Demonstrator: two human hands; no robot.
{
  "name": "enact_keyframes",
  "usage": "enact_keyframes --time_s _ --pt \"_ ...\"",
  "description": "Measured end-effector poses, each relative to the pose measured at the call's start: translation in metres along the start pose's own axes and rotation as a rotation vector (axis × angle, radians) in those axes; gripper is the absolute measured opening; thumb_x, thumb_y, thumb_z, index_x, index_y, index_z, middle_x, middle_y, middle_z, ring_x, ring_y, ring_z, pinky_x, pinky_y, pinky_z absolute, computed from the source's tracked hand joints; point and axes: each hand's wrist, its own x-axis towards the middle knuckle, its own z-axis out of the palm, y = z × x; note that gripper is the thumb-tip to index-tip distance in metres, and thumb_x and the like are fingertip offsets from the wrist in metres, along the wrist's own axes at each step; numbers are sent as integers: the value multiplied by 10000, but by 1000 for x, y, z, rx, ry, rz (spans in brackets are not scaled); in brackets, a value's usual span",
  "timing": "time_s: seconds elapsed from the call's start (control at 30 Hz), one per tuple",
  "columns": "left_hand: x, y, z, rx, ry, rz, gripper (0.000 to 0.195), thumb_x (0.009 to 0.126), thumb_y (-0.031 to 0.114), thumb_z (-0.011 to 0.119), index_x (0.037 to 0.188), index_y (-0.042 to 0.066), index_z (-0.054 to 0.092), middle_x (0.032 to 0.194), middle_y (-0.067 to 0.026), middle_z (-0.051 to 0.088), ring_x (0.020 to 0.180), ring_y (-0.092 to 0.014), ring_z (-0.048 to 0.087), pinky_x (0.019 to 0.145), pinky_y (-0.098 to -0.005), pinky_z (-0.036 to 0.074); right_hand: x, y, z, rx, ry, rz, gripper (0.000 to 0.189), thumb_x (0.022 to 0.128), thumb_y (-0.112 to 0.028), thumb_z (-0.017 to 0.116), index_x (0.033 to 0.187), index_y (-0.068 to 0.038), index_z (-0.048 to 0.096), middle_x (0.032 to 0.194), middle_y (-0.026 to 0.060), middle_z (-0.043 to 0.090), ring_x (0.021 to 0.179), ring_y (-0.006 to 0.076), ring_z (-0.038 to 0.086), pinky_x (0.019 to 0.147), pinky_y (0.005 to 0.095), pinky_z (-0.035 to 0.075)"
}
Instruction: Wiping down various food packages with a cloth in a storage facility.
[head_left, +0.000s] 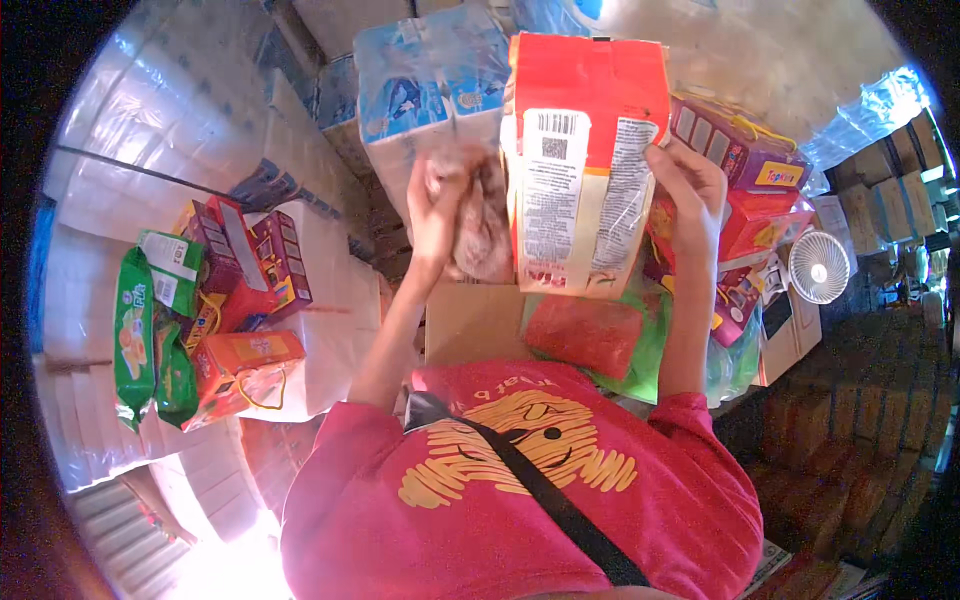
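A large red and cream packet (551, 225) with a barcode and dense print is raised before me, its printed side facing up. My right hand (686, 180) grips its right edge, thumb on the printed face. To the left of the packet, my left hand (439, 214) is blurred, its fingers curled on crumpled translucent plastic wrapping (484, 232); what is inside is unclear. Below the packet lie a cardboard box flap (472, 322) and a red and green plastic-wrapped package (585, 337).
Blue and white shrink-wrapped packs (427, 97) stand beyond my left hand. Purple Topkins boxes (750, 150), red boxes (757, 225) and a white fan (819, 267) are on the right. Green packets (135, 337) and a red handled gift box (244, 371) sit on wrapped cartons (337, 330) at left.
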Motion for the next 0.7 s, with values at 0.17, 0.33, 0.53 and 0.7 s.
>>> enact_keyframes --time_s 0.17,0.33,0.53,0.7 --pt "-8 39 17 -7 -165 123 528 761 196 626 1168 14 343 1109 -96 467 1029 -184 450 890 -300 347 2 18 9 121 -22 163 178 775 -157 607 723 13 611 663 0 580 592 50 519 486 181 372" --pt "-4 40 14 -250 -278 -188 573 658 37 705 1120 -7 370 1051 -111 518 1007 -177 495 853 -306 412 -2 9 17 -1 -153 173 180 778 -168 613 780 11 626 751 43 610 606 71 553 488 186 420" --pt "-14 35 23 -614 -118 -336 494 662 113 571 1113 -8 411 982 -138 554 866 -216 572 764 -322 475 -2 12 21 -104 -181 106 315 782 -211 615 1004 -6 525 1017 111 570 710 104 583 554 196 440" --pt "-13 47 27 -820 -39 -602 476 696 207 569 1111 14 436 966 -127 556 836 -223 575 720 -332 484 -20 39 14 121 -250 121 759 752 -309 614 1328 -112 161 1323 162 318 1112 245 435 917 350 347"
